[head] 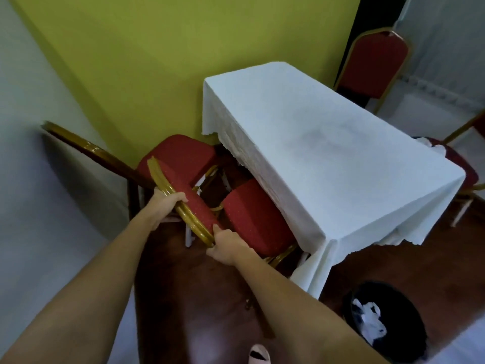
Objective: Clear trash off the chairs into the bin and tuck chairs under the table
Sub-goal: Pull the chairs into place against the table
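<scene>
1. Left hand and right hand both closed around the gold-framed backrest of the red chair.
2. Chair stands left of the white-draped worktop, seat not under it.
3. Bin near the worktop's close corner; apparently crumpled white trash inside.

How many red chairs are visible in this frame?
4, maybe more hidden: one gripped by both hands, one tucked under the table's near side, one at the far end, one at the right edge holding trash.
</scene>
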